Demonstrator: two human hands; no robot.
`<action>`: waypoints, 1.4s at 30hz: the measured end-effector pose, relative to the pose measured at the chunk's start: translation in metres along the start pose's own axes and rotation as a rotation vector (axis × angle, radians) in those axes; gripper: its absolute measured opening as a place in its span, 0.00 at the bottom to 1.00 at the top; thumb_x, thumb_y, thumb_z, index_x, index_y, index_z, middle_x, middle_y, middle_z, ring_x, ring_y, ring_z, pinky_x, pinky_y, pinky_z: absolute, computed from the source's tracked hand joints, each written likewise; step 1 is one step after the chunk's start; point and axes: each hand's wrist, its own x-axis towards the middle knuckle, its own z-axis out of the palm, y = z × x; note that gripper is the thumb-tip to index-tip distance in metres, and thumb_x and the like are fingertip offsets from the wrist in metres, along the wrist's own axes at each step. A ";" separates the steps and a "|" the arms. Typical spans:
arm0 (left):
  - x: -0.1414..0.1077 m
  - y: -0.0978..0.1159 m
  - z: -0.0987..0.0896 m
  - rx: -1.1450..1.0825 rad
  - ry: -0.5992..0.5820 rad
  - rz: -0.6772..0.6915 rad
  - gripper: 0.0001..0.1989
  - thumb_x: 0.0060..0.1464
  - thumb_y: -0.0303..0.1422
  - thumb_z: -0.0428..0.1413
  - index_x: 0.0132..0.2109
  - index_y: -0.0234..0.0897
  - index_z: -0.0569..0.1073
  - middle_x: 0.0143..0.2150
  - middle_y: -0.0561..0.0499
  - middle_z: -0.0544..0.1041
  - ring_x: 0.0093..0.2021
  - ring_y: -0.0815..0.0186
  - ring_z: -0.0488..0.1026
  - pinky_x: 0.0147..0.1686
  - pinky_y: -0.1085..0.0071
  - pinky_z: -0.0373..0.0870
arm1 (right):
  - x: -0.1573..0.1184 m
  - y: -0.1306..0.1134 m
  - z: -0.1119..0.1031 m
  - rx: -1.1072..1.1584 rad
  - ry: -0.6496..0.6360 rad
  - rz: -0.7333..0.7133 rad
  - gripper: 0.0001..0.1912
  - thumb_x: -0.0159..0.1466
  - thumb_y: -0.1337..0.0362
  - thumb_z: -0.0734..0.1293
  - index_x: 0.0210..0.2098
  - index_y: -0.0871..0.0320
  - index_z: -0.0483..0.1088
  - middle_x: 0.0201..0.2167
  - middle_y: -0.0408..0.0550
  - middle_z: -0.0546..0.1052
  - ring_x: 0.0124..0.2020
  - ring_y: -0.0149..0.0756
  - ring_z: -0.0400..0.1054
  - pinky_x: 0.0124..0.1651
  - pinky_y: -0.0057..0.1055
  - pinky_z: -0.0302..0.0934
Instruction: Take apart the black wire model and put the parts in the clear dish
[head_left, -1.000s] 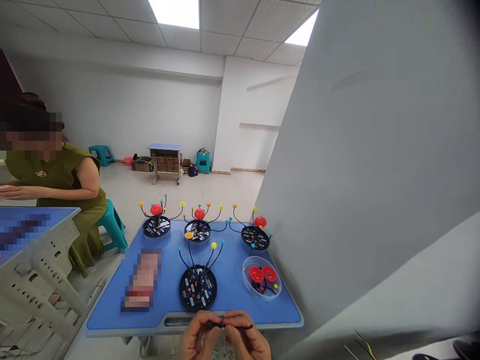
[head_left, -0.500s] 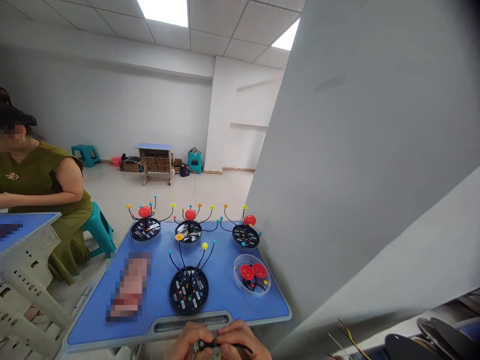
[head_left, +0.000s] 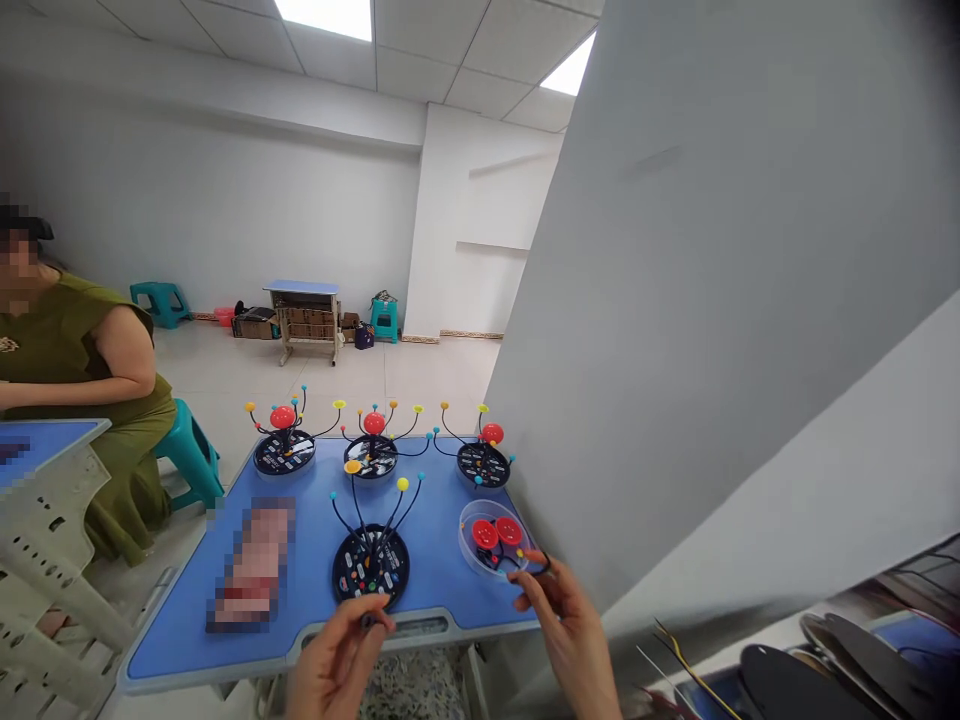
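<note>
My left hand is pinched on a small dark piece at the table's front edge, just below the front model base, a round black disc with several upright wires tipped by coloured balls. My right hand pinches a thin black curved wire beside the clear round tray. Two red half-spheres and small dark parts lie in that tray. Three models with red balls stand along the back: left, middle and right.
A blurred flat item lies at the left of the blue table. A wall borders its right side. At far left, a person in green sits by another table. Dark discs are at lower right.
My hands were together below the table's front edge around a small dark part. They have moved apart and up, the right one toward the clear tray. The view has shifted slightly.
</note>
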 end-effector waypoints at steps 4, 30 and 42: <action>0.022 -0.010 0.034 0.205 -0.183 0.166 0.14 0.59 0.47 0.59 0.47 0.46 0.75 0.33 0.51 0.82 0.36 0.58 0.78 0.31 0.71 0.73 | 0.028 0.025 -0.002 -0.384 -0.008 -0.088 0.24 0.66 0.47 0.61 0.52 0.56 0.69 0.26 0.46 0.83 0.23 0.42 0.76 0.30 0.35 0.68; 0.050 -0.067 0.097 0.764 -0.359 0.753 0.12 0.58 0.22 0.57 0.42 0.44 0.80 0.41 0.53 0.86 0.43 0.57 0.78 0.44 0.60 0.70 | 0.033 0.045 0.010 -0.857 0.055 -0.192 0.17 0.69 0.56 0.61 0.46 0.47 0.81 0.44 0.49 0.85 0.30 0.45 0.81 0.24 0.31 0.62; 0.077 -0.052 -0.007 0.815 0.098 0.374 0.10 0.65 0.34 0.50 0.48 0.38 0.73 0.46 0.42 0.79 0.47 0.51 0.78 0.44 0.56 0.73 | 0.007 0.024 0.111 0.188 -0.358 0.115 0.30 0.53 0.37 0.73 0.38 0.57 0.80 0.24 0.47 0.81 0.17 0.35 0.67 0.25 0.33 0.64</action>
